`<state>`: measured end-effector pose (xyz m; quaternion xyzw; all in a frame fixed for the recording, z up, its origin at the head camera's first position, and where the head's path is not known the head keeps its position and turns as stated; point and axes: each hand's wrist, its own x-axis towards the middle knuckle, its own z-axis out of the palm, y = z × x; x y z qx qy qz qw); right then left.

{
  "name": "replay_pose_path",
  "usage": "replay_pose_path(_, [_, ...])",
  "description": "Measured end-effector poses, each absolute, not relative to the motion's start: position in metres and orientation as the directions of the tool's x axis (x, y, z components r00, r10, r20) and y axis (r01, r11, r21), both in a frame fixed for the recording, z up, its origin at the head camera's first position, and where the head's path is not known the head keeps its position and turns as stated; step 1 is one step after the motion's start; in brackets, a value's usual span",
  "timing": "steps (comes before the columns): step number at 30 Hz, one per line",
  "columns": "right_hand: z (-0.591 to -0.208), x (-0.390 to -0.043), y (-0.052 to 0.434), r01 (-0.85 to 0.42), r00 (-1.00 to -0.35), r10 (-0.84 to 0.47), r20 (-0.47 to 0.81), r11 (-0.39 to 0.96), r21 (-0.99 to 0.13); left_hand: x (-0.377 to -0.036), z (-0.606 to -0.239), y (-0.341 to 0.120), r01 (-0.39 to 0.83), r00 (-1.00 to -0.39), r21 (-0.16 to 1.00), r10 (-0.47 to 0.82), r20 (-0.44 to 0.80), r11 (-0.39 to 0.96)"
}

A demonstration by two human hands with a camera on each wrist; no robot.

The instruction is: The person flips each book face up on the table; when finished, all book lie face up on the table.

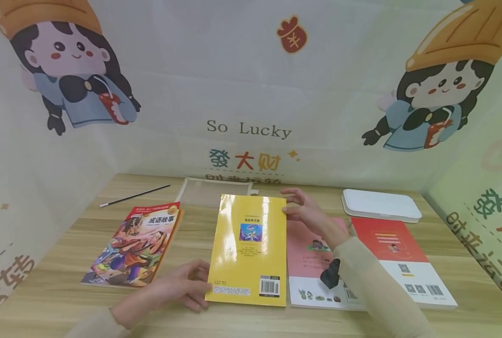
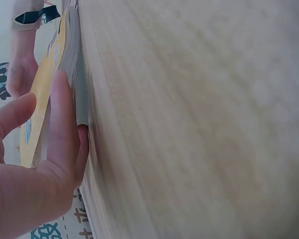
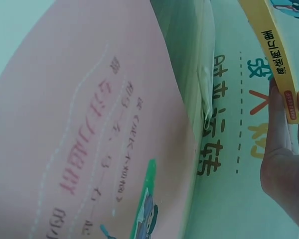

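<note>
Both my hands clamp the yellow book (image 1: 248, 249), back cover up mid-table between the comic-cover book (image 1: 134, 244) and pink book (image 1: 314, 263): left hand (image 1: 183, 286) pinching the near-left corner, right hand (image 1: 307, 213) gripping the far spine corner, lifting it off the wooden table (image 1: 65, 300).

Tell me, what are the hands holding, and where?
Both hold the yellow book: left hand at its near-left corner, right hand at its far-right corner.
</note>
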<state>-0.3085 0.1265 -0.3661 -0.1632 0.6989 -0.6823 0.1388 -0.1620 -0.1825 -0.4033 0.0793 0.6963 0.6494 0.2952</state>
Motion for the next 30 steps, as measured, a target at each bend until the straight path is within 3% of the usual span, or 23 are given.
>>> replay_pose_path(18, [-0.367,-0.310,0.132,0.063,-0.936,-0.349,-0.043,-0.045,-0.997,-0.168,-0.396,-0.188,-0.185,-0.845,0.982,0.501,-0.184,0.048])
replay_pose_path(24, [-0.363,-0.313,0.137,0.014,-0.923,-0.384,0.018,-0.080,-0.997,-0.171,-0.389,-0.188,-0.147,-0.848,0.989,0.512,-0.135,0.017])
replay_pose_path(30, [-0.356,-0.312,0.138,-0.015,-0.893,-0.434,0.117,-0.231,-0.973,-0.173,-0.384,-0.192,-0.176,-0.842,0.983,0.525,-0.125,-0.047])
